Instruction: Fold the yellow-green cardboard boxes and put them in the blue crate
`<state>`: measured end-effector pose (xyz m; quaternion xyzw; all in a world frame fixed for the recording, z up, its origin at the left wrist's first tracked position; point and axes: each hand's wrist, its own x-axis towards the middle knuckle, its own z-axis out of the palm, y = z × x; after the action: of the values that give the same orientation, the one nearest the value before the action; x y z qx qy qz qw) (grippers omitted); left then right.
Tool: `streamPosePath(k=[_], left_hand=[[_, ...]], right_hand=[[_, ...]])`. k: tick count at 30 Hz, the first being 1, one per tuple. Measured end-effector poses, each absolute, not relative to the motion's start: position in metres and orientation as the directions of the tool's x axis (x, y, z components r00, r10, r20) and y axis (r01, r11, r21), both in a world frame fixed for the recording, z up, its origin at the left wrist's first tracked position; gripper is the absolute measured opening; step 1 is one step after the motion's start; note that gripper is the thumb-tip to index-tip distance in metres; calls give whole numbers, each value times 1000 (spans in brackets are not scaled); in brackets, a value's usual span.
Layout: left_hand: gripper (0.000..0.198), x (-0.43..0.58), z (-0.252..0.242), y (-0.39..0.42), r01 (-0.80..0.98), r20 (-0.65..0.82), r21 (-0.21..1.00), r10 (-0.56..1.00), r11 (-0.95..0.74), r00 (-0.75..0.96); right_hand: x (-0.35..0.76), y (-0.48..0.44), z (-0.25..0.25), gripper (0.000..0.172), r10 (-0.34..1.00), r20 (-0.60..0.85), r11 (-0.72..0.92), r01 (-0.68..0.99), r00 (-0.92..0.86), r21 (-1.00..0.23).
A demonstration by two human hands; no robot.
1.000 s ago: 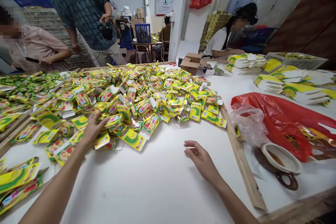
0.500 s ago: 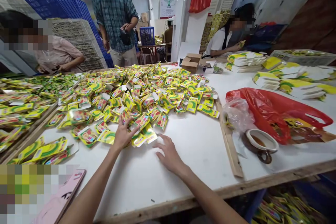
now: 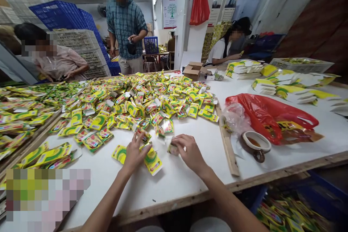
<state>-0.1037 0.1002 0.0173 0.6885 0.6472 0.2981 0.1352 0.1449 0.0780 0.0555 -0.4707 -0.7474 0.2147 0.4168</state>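
Small flat yellow-and-green cartons (image 3: 130, 108) with white end flaps lie in a loose heap across the white table. My left hand (image 3: 135, 154) is at the near edge of the heap, thumb and fingers apart. Its fingertips touch a carton with a red print (image 3: 144, 135), and its thumb rests by a yellow carton (image 3: 152, 162) lying towards me. Another yellow carton (image 3: 118, 154) lies just left of that hand. My right hand (image 3: 190, 152) has its fingers bent around a small, blurred carton (image 3: 173, 149) at the table surface.
Wooden strips (image 3: 227, 145) divide the table. To the right are a brown cup (image 3: 254, 145), a red plastic bag (image 3: 252, 107) and stacked flat cartons (image 3: 293, 92). More cartons lie below right. Co-workers are at the left, back and right; a cardboard box (image 3: 193, 70) stands behind the heap.
Several cartons have been drawn out of the heap towards me. My right hand, empty before, has closed on a small carton. The camera view has tilted up and shifted slightly right.
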Motion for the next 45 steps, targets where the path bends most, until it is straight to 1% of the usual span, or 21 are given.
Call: streamPosePath(k=[2, 4, 6, 8, 10, 12, 14, 17, 20, 22, 25, 27, 29, 31, 33, 36, 38, 42, 45], left_hand=[[54, -88, 20, 88, 798, 345, 580, 937, -164, -59], [48, -67, 22, 70, 679, 376, 688, 926, -257, -31], [46, -41, 21, 47, 449, 299, 845, 953, -292, 57], [46, -19, 17, 27, 232, 165, 952, 974, -198, 152], [41, -5, 12, 13, 111, 66, 990, 979, -89, 195], [36, -1, 7, 6, 61, 23, 998, 985, -33, 172], [31, -5, 4, 4, 56, 2, 998, 990, -10, 139], [26, -15, 1, 4, 89, -40, 996, 990, 29, 133], [23, -21, 2, 6, 120, -32, 993, 995, 21, 92], [22, -22, 3, 8, 133, -3, 991, 998, -6, 68], [21, -18, 5, 9, 64, 10, 998, 999, -12, 34], [27, -14, 6, 8, -33, 8, 999, 1000, -9, -3], [31, -10, 7, 7, -85, 12, 996, 1000, -14, -24], [25, -8, 8, 6, -48, 16, 999, 1000, -17, -11], [19, -7, 10, 4, 22, 25, 999, 1000, -25, -1], [19, -6, 13, 2, 73, 30, 997, 999, -29, -17], [20, -6, 13, 3, 79, 14, 997, 999, -12, -29], [22, -5, 12, 6, 40, -35, 998, 998, 37, -57], [21, -6, 12, 10, 27, -46, 998, 995, 48, -85]], right_hand=[[156, 71, 58, 31, 906, 384, 423, 434, -179, -796], [160, 64, 55, 31, 930, 322, 365, 355, -176, -860], [157, 59, 47, 30, 951, 253, 298, 304, -179, -905], [151, 52, 36, 26, 965, 201, 239, 245, -170, -939], [146, 44, 25, 19, 977, 181, 199, 179, -111, -964], [145, 35, 14, 16, 986, 165, 168, 123, -33, -978], [146, 25, 5, 17, 992, 130, 129, 91, -3, -987], [148, 15, -2, 21, 995, 68, 73, 63, -77, -995], [147, 16, 1, 18, 983, 54, 70, 88, -174, -994], [146, 19, 4, 16, 977, 70, 96, 127, -199, -987], [142, 24, 8, 15, 979, 107, 132, 144, -171, -981], [140, 24, 8, 10, 984, 126, 139, 101, -125, -985], [139, 23, 7, 13, 986, 135, 140, 45, -101, -989], [138, 21, 8, 14, 983, 144, 150, 42, -115, -988], [138, 19, 11, 11, 977, 155, 169, 86, -145, -982], [138, 17, 16, 15, 979, 153, 170, 122, -134, -978], [136, 17, 19, 17, 984, 130, 146, 130, -118, -981], [133, 21, 24, 14, 993, 82, 96, 179, -83, -979], [132, 25, 27, 12, 995, 63, 77, 202, -72, -976]])
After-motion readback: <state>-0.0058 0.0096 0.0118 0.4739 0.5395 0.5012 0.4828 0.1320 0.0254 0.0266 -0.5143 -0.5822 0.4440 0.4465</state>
